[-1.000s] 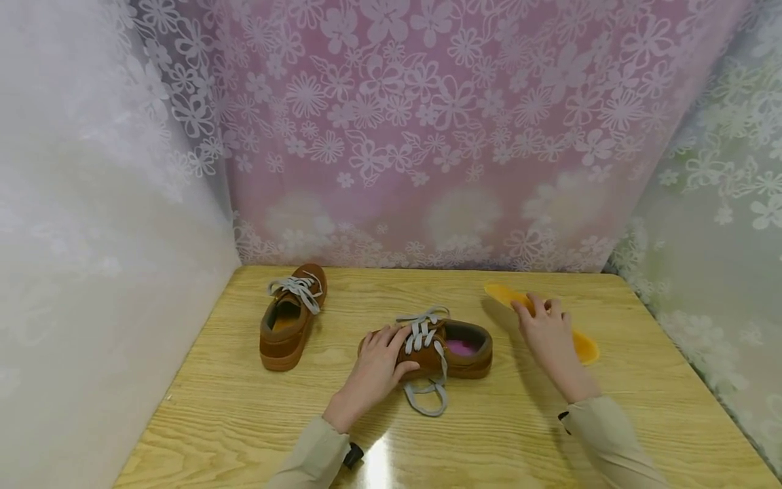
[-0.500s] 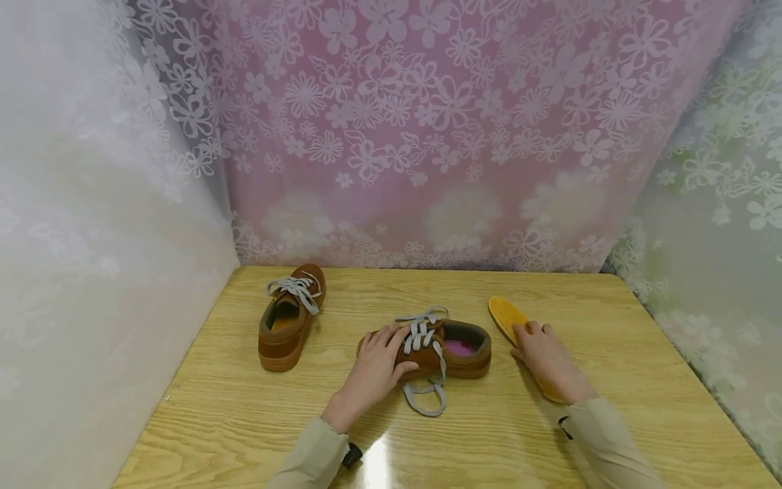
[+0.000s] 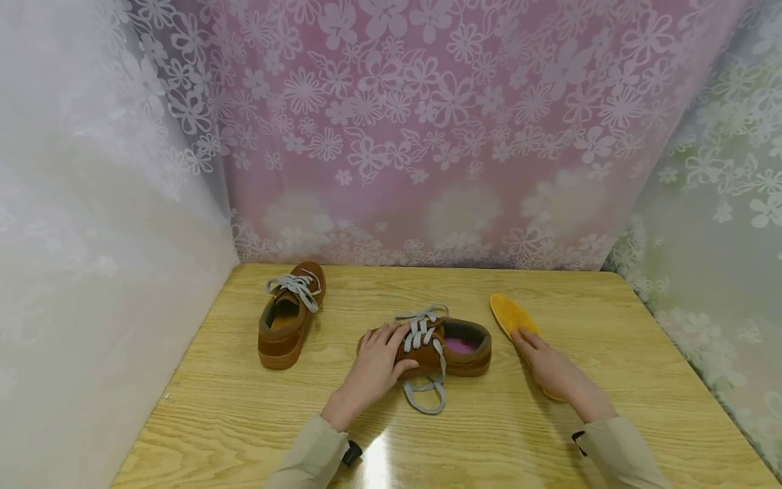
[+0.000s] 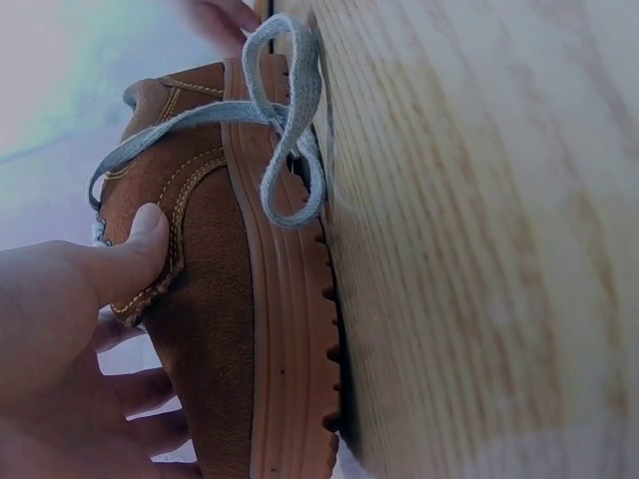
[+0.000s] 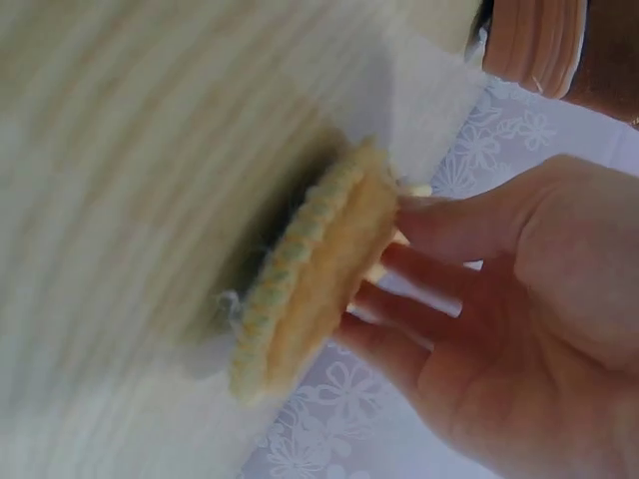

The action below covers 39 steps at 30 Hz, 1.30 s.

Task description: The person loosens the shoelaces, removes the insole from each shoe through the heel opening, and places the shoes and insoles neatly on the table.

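Observation:
A brown shoe with loose grey laces lies sideways mid-table, a pink insole showing inside its opening. My left hand holds it over the toe; in the left wrist view the thumb presses one side while the fingers reach round the far side. To the right, a yellow fuzzy insole lies slantwise on the table. My right hand rests along it, fingers extended, covering much of its middle. In the right wrist view, the thumb and fingertips are at the edges of the insole.
A second brown shoe, laced in grey with a yellow-orange insole inside, stands at the left of the wooden table. Flowered pink cloth hangs right behind the table; pale cloths close off both sides.
My right hand has lowered the yellow insole and turned it, so it now lies on the table. Its fingers have since straightened. My left hand and both shoes stay put.

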Each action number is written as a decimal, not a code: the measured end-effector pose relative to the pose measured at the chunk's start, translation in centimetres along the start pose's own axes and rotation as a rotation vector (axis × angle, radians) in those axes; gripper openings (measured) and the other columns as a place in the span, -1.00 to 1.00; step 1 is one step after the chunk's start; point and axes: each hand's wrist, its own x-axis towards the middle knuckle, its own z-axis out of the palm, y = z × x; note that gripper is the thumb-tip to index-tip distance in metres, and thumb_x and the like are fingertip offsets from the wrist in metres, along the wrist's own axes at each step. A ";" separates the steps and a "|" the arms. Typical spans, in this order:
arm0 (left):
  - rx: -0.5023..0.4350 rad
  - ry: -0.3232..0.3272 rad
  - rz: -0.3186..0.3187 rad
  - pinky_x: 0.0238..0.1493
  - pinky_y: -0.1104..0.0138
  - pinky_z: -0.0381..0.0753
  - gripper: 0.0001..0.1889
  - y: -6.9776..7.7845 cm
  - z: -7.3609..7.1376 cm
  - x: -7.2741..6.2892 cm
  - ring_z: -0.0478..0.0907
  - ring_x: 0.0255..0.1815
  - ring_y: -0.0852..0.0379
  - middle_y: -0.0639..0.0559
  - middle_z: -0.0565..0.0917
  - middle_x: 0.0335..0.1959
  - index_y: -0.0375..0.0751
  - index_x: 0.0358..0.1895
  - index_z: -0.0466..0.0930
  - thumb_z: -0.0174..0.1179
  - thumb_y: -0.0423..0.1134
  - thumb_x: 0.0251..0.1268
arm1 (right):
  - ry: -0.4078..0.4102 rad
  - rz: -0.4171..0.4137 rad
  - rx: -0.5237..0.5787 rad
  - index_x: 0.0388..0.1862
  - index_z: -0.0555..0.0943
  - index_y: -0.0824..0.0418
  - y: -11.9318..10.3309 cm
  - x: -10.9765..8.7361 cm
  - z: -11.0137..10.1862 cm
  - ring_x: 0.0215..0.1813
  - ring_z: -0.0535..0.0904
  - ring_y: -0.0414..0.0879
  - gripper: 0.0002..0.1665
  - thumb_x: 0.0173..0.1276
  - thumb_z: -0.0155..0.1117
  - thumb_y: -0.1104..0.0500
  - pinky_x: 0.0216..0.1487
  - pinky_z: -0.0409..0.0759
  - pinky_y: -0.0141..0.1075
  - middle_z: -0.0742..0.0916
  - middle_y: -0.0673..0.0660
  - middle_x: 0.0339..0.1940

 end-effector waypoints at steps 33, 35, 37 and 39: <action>-0.003 -0.033 -0.013 0.45 -0.18 0.28 -0.24 -0.1 -0.4 0.1 0.31 0.48 -0.22 -0.15 0.39 0.46 -0.06 0.60 0.17 0.18 0.11 0.44 | 0.044 0.084 0.057 0.39 0.46 0.41 2.2 5.2 -2.1 0.15 0.55 0.45 -0.52 0.57 0.13 0.27 0.13 0.53 0.27 0.56 0.53 0.23; 0.001 0.009 0.004 0.42 -0.14 0.34 -0.24 0.1 -0.9 0.1 0.37 0.44 -0.21 -0.17 0.41 0.43 -0.08 0.59 0.17 0.22 0.06 0.43 | 0.053 0.041 0.146 0.45 0.43 0.33 1.1 6.3 -2.5 0.19 0.55 0.42 -0.48 0.60 0.13 0.19 0.16 0.53 0.27 0.54 0.49 0.29; 0.002 0.071 0.022 0.36 -0.06 0.44 -0.29 0.4 -1.6 0.2 0.44 0.36 -0.16 -0.16 0.46 0.37 -0.09 0.55 0.25 0.25 0.03 0.43 | 0.059 0.003 0.245 0.49 0.41 0.24 -0.2 7.2 -2.7 0.28 0.51 0.40 -0.47 0.65 0.05 0.09 0.22 0.49 0.28 0.51 0.43 0.37; -0.008 0.126 0.042 0.19 0.07 0.59 -0.44 0.9 -2.4 0.2 0.56 0.18 -0.06 -0.10 0.56 0.22 -0.10 0.40 0.43 0.27 -0.01 0.43 | 0.051 -0.045 0.337 0.51 0.40 0.18 -1.3 8.0 -2.8 0.35 0.47 0.36 -0.45 0.68 -0.01 0.00 0.27 0.46 0.28 0.51 0.36 0.42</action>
